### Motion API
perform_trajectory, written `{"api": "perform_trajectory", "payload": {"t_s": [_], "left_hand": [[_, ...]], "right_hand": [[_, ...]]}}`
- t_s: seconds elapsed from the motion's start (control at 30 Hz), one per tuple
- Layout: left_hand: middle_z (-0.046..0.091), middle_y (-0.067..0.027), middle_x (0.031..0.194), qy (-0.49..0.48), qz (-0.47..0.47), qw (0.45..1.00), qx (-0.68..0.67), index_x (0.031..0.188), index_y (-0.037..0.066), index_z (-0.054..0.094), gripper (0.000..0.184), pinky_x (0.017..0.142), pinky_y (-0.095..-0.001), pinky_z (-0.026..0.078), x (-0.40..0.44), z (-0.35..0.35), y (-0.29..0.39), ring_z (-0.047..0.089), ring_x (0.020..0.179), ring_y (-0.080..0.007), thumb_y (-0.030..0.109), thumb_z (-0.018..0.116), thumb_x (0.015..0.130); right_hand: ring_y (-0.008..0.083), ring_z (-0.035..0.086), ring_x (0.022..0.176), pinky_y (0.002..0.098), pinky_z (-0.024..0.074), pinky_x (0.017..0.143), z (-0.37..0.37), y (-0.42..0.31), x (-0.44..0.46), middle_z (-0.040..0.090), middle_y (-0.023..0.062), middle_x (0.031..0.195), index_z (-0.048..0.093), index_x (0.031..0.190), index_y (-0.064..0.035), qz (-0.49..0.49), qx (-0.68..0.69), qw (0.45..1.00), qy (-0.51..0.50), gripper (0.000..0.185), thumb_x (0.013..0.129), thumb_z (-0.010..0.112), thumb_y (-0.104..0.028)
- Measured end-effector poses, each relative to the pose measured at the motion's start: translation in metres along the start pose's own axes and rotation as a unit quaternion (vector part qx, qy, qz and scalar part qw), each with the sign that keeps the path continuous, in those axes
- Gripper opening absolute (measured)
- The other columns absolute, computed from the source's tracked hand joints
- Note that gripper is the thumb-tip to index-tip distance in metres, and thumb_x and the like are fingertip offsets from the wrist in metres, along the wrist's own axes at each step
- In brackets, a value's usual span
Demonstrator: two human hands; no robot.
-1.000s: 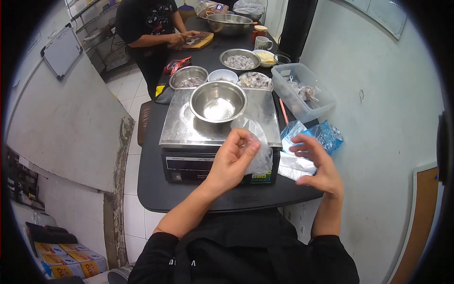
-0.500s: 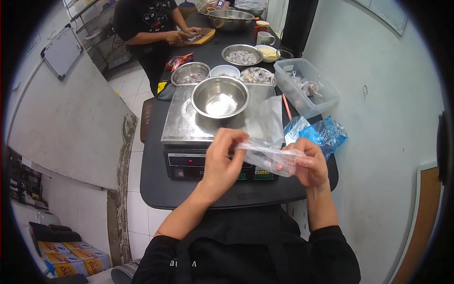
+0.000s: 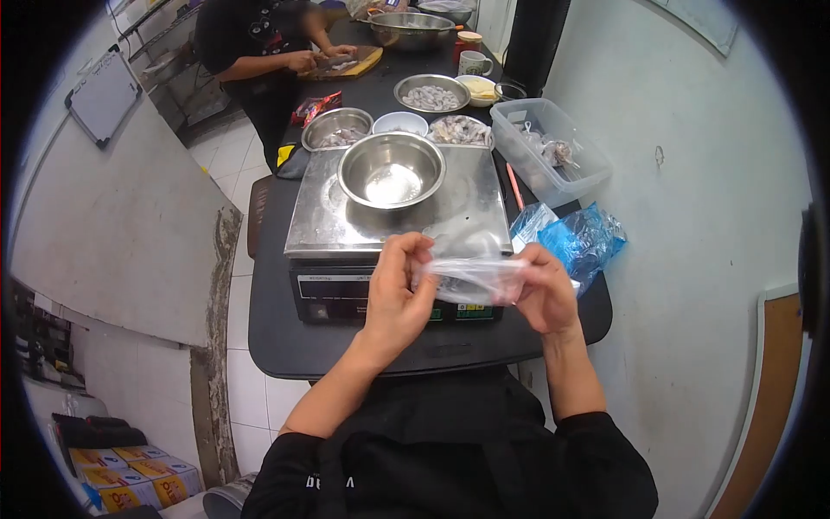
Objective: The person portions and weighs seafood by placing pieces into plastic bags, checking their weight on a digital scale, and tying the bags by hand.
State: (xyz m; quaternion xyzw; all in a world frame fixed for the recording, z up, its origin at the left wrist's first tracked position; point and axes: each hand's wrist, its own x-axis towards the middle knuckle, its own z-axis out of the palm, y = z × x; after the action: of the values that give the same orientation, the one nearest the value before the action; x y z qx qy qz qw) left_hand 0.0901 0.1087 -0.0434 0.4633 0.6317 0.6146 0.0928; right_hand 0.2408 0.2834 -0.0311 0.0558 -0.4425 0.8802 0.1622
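Observation:
Between my two hands a clear plastic bag [image 3: 471, 270] is stretched out, in front of the steel platform of a weighing scale [image 3: 316, 216]. My left hand [image 3: 400, 290] pinches the bag's left side. The fingers of my right hand [image 3: 548, 290] are closed on its right side, partly seen through the film. An empty-looking steel bowl [image 3: 392, 170] stands on the scale, beyond my left hand. The bag and my hands cover part of the scale's front panel.
Behind the scale are a steel bowl [image 3: 337, 130], a white bowl [image 3: 400, 124] and more seafood bowls. A clear plastic bin [image 3: 553, 156] and blue packaging [image 3: 584, 242] lie right. Across the table a person [image 3: 259, 43] cuts on a board [image 3: 363, 62].
My right hand, open and apart a second ago, has taken hold of the bag. The bag, earlier hanging from my left hand, is now pulled out sideways.

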Motion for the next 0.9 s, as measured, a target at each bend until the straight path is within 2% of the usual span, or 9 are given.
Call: {"api": "perform_trajectory", "payload": {"t_s": [0.07,0.13,0.23,0.37,0.43,0.53,0.67,0.8,0.9], "left_hand": [[0.059,-0.0086,0.099,0.097,-0.037,0.988,-0.111,0.121,0.0,0.047,0.037,0.073,-0.0243,0.046,0.004,0.007,0.002,0.057,0.083,-0.0126,-0.008,0.052,0.086],[0.06,-0.0083,0.096,0.14,0.031,0.987,-0.075,0.122,0.001,0.045,0.037,0.071,-0.0244,0.047,0.011,0.008,-0.001,0.057,0.084,-0.0115,-0.009,0.052,0.087],[0.059,-0.0137,0.103,-0.018,-0.16,0.889,-0.428,0.13,0.004,0.035,0.047,0.082,-0.0293,0.049,0.012,-0.013,0.002,0.06,0.092,-0.0155,-0.007,0.054,0.088],[0.058,-0.0117,0.103,-0.042,-0.124,0.9,-0.415,0.12,0.002,0.047,0.036,0.08,-0.0281,0.048,0.01,-0.018,0.01,0.059,0.093,-0.0153,-0.009,0.053,0.086],[0.054,-0.0092,0.108,-0.062,0.018,0.992,-0.107,0.104,0.0,0.06,0.023,0.076,-0.0251,0.049,0.015,-0.021,0.002,0.058,0.094,-0.0144,-0.011,0.051,0.086],[0.048,-0.0094,0.111,0.079,0.031,0.995,-0.054,0.092,-0.002,0.067,0.018,0.072,-0.0232,0.048,0.026,-0.019,0.006,0.056,0.09,-0.0119,-0.008,0.051,0.088],[0.047,-0.0121,0.116,0.132,0.059,0.988,0.061,0.111,-0.003,0.065,0.026,0.064,-0.0249,0.05,0.051,-0.026,0.013,0.056,0.083,-0.015,-0.008,0.052,0.089],[0.045,-0.0173,0.12,0.137,0.068,0.974,0.167,0.122,-0.009,0.056,0.042,0.064,-0.0269,0.051,0.077,-0.04,0.026,0.058,0.076,-0.0194,-0.007,0.059,0.08],[0.042,-0.021,0.131,0.143,0.081,0.949,0.268,0.124,-0.011,0.054,0.051,0.077,-0.033,0.052,0.093,-0.058,0.017,0.061,0.088,-0.0273,-0.002,0.062,0.075]], "right_hand": [[0.0145,0.061,0.085,0.0291,0.0514,0.077,0.003,0.007,-0.002,0.061,0.0052,0.099,0.058,0.104,0.0009,0.013,-0.03,0.999,-0.023,0.014,0.092,0.061,-0.007],[0.0121,0.062,0.079,0.0261,0.051,0.072,0.024,0.013,0.004,0.061,0.0036,0.094,0.058,0.105,-0.0004,-0.029,-0.345,0.934,0.082,0.016,0.092,0.064,-0.008],[0.0078,0.061,0.08,0.0216,0.0489,0.07,0.018,0.009,0.012,0.061,0.0021,0.092,0.059,0.109,-0.0015,0.003,-0.311,0.938,0.151,0.019,0.091,0.064,-0.006],[0.0086,0.062,0.08,0.0225,0.0497,0.072,-0.007,0.002,0.021,0.064,0.0044,0.096,0.059,0.111,-0.0017,-0.005,-0.216,0.963,0.161,0.02,0.091,0.059,-0.004],[0.0118,0.062,0.086,0.0258,0.0499,0.078,-0.01,-0.004,0.028,0.064,0.005,0.097,0.059,0.11,-0.002,-0.009,-0.04,0.99,0.137,0.021,0.089,0.057,-0.003],[0.0125,0.061,0.091,0.0264,0.049,0.081,-0.001,-0.022,0.038,0.064,0.0055,0.098,0.058,0.111,-0.0027,0.005,-0.025,0.998,0.051,0.023,0.088,0.058,-0.002],[0.0129,0.062,0.09,0.0265,0.0501,0.083,0.01,-0.026,0.069,0.057,0.0057,0.105,0.065,0.101,0.0032,-0.042,-0.373,0.927,-0.011,0.013,0.09,0.058,0.0],[0.0137,0.063,0.084,0.028,0.0549,0.074,0.025,-0.028,0.115,0.057,0.0066,0.102,0.071,0.098,0.0021,-0.073,-0.482,0.873,0.033,0.017,0.09,0.055,0.003],[0.0227,0.064,0.079,0.0317,0.0538,0.067,0.028,-0.024,0.147,0.06,0.0107,0.095,0.073,0.095,-0.0026,-0.126,-0.655,0.743,0.049,0.017,0.084,0.06,-0.003]]}}
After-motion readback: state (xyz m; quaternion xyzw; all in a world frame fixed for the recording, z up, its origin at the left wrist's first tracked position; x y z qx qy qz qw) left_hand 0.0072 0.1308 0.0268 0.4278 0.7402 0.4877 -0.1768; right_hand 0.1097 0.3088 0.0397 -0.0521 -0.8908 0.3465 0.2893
